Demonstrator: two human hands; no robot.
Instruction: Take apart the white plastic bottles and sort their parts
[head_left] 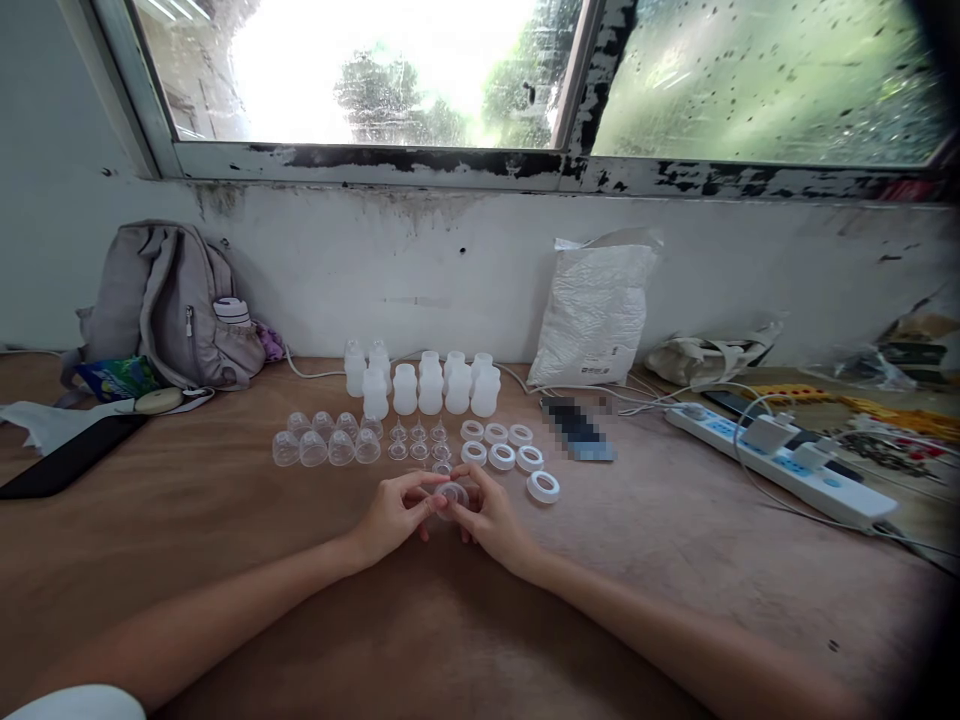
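Near the middle of the table, my left hand (401, 512) and my right hand (489, 515) pinch a whitish, see-through bottle ring (452, 494) between their fingertips. A clear nipple seems to sit in it, but fingers cover part. Just beyond the fingertips lies a clear silicone nipple (442, 467), and several more nipples (419, 450) stand in rows behind it. To their right are several white bottle rings (502, 457), one ring (543, 487) closest to my right hand. Clear domed caps (342, 447) stand in rows on the left. Frosted baby bottles (430, 385) form a group at the back.
A grey backpack (169, 310) leans on the wall at left, near a black flat case (71, 457). A white plastic bag (592, 310) stands at the back. On the right are a phone (576, 430), partly blurred, and a power strip (787, 465) with cables.
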